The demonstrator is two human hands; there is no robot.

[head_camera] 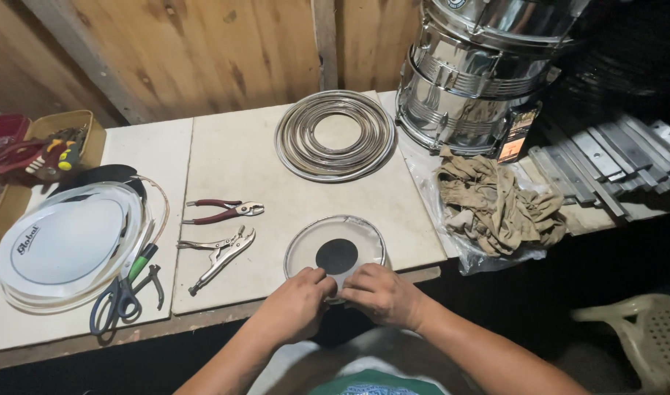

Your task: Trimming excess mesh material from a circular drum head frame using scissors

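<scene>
Both hands (342, 296) grip drumhead (335, 245); pliers (225, 211) lie left.

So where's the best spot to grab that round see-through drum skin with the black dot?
Probably by its metal rim. The drum skin lies flat at the table's near edge, so come from the near side, as the left hand and right hand do now. The thin clear film and black dot give nothing to pinch.

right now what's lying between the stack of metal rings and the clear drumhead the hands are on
Nothing: in the head view the white tabletop between the stack of metal rings and the clear drumhead is bare.
</scene>
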